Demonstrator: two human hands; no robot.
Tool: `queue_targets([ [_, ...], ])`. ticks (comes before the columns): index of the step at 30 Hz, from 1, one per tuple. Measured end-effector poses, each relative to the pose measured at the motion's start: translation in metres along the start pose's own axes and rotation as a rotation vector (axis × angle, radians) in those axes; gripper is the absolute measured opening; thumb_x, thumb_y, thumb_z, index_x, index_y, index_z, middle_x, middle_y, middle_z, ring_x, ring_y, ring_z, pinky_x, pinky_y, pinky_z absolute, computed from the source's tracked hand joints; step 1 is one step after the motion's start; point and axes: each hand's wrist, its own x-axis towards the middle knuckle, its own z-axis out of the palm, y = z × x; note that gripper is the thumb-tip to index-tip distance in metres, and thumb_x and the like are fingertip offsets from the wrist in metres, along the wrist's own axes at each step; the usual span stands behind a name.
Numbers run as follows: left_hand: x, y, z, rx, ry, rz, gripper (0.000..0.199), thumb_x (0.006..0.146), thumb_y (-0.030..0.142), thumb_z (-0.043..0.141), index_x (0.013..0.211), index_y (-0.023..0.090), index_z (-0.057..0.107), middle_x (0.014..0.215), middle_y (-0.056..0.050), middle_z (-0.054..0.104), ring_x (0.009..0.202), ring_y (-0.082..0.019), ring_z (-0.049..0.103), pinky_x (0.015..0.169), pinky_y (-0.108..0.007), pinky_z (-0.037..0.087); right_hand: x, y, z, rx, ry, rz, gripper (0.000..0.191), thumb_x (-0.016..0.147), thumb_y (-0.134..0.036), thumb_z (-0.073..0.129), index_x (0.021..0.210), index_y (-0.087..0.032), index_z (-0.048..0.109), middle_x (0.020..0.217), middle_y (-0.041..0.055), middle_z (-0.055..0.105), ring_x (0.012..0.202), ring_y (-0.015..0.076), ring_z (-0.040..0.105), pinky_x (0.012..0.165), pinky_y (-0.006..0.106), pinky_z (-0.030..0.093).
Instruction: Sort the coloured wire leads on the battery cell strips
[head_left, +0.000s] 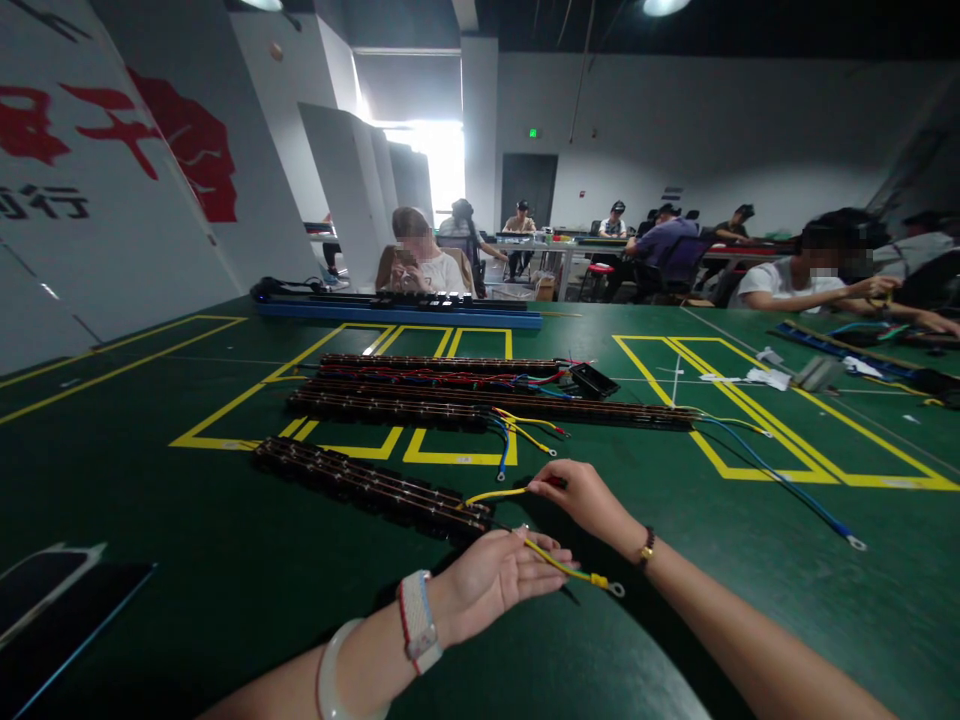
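Note:
My right hand (581, 497) pinches the end of a yellow wire (496, 495) between thumb and fingertips. That wire comes out of the end of a long black busbar strip (367, 485) with copper-coloured rails, which lies at a slant on the green table. Below it, my left hand (499, 578) is palm up with its fingers stretched out. Across those fingers runs a yellow-green wire (551, 560), its ring terminal (616, 590) sticking out past the fingertips. The thumb is beside this wire; whether it presses on it I cannot tell.
Several similar strips (390, 407) lie behind, with blue and yellow leads (517, 425). A small black box (594, 380) and a long blue wire (772, 475) are to the right. A blue rail (397, 315) lies at the far edge. Co-workers sit beyond the green table (225, 580).

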Motion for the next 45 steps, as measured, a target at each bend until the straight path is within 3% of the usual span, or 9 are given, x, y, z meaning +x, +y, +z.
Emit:
queue_targets([
  [8, -0.001, -0.002, 0.002, 0.032, 0.012, 0.046, 0.024, 0.093, 0.023, 0.041, 0.095, 0.007, 0.058, 0.107, -0.02, 0.068, 0.099, -0.024, 0.067, 0.1, -0.042, 0.041, -0.006, -0.003, 0.004, -0.218, 0.04, -0.192, 0.008, 0.081, -0.027, 0.069, 0.08, -0.019, 0.068, 0.084, 0.0045, 0.066, 0.081, 0.0174, 0.059, 0.075, 0.029, 0.044],
  [18, 0.001, -0.001, 0.001, 0.089, 0.044, 0.096, 0.03, 0.094, 0.031, 0.04, 0.09, 0.008, 0.059, 0.082, -0.014, 0.069, 0.079, -0.019, 0.067, 0.082, -0.035, 0.047, -0.003, 0.004, 0.002, -0.306, 0.156, -0.218, 0.007, 0.088, -0.02, 0.06, 0.085, -0.019, 0.067, 0.079, 0.0037, 0.065, 0.079, 0.0168, 0.06, 0.073, 0.028, 0.045],
  [21, 0.004, -0.002, -0.001, 0.08, 0.063, 0.107, 0.029, 0.094, 0.03, 0.04, 0.087, 0.009, 0.058, 0.078, -0.012, 0.068, 0.076, -0.017, 0.066, 0.079, -0.033, 0.048, -0.004, 0.007, 0.002, -0.33, 0.11, -0.25, 0.009, 0.089, -0.022, 0.059, 0.085, -0.019, 0.067, 0.079, 0.0037, 0.065, 0.078, 0.017, 0.059, 0.074, 0.03, 0.044],
  [27, 0.0, -0.003, 0.003, 0.154, 0.12, 0.138, 0.022, 0.093, 0.03, 0.042, 0.091, 0.011, 0.053, 0.079, -0.01, 0.068, 0.075, -0.017, 0.067, 0.079, -0.033, 0.049, -0.014, 0.004, -0.004, -0.19, 0.128, -0.238, 0.018, 0.094, -0.03, 0.051, 0.099, -0.02, 0.066, 0.094, 0.0056, 0.066, 0.089, 0.0179, 0.059, 0.083, 0.033, 0.044],
  [31, -0.002, 0.002, 0.003, 0.445, 0.2, 0.113, 0.027, 0.092, 0.042, 0.041, 0.087, 0.016, 0.046, 0.08, -0.011, 0.07, 0.071, -0.018, 0.069, 0.073, -0.035, 0.051, -0.017, 0.007, -0.004, -0.122, 0.126, -0.155, 0.022, 0.095, -0.03, 0.047, 0.095, -0.02, 0.066, 0.091, 0.0055, 0.066, 0.086, 0.0174, 0.06, 0.08, 0.032, 0.046],
  [36, 0.0, 0.013, -0.004, 1.043, 0.322, 0.015, 0.036, 0.09, 0.052, 0.035, 0.079, 0.019, 0.045, 0.051, -0.001, 0.058, 0.04, -0.017, 0.057, 0.046, -0.028, 0.042, -0.017, 0.009, 0.0, -0.136, 0.082, -0.176, 0.02, 0.095, -0.028, 0.047, 0.096, -0.02, 0.066, 0.09, 0.0044, 0.066, 0.086, 0.0165, 0.06, 0.081, 0.031, 0.045],
  [38, -0.003, 0.015, -0.004, 1.257, 0.395, 0.099, 0.037, 0.088, 0.053, 0.037, 0.074, 0.02, 0.048, 0.047, 0.002, 0.052, 0.036, -0.015, 0.05, 0.046, -0.027, 0.037, -0.017, 0.008, 0.001, -0.159, 0.066, -0.199, 0.02, 0.095, -0.027, 0.048, 0.097, -0.02, 0.066, 0.09, 0.0042, 0.066, 0.086, 0.0163, 0.06, 0.08, 0.031, 0.045],
  [42, -0.012, 0.012, 0.0, 1.491, 0.537, 0.48, 0.038, 0.084, 0.053, 0.049, 0.064, 0.021, 0.054, 0.049, 0.003, 0.043, 0.046, -0.015, 0.047, 0.059, -0.028, 0.035, -0.018, 0.008, 0.001, -0.198, 0.041, -0.234, 0.018, 0.094, -0.025, 0.049, 0.098, -0.02, 0.066, 0.089, 0.0048, 0.066, 0.085, 0.0163, 0.06, 0.079, 0.03, 0.045],
  [45, -0.014, 0.009, 0.001, 1.493, 0.504, 0.532, 0.037, 0.086, 0.051, 0.047, 0.065, 0.022, 0.057, 0.051, 0.002, 0.045, 0.048, -0.014, 0.043, 0.061, -0.028, 0.031, -0.018, 0.006, 0.0, -0.21, 0.043, -0.248, 0.017, 0.094, -0.025, 0.05, 0.101, -0.02, 0.065, 0.089, 0.0054, 0.066, 0.086, 0.017, 0.06, 0.079, 0.032, 0.045],
])
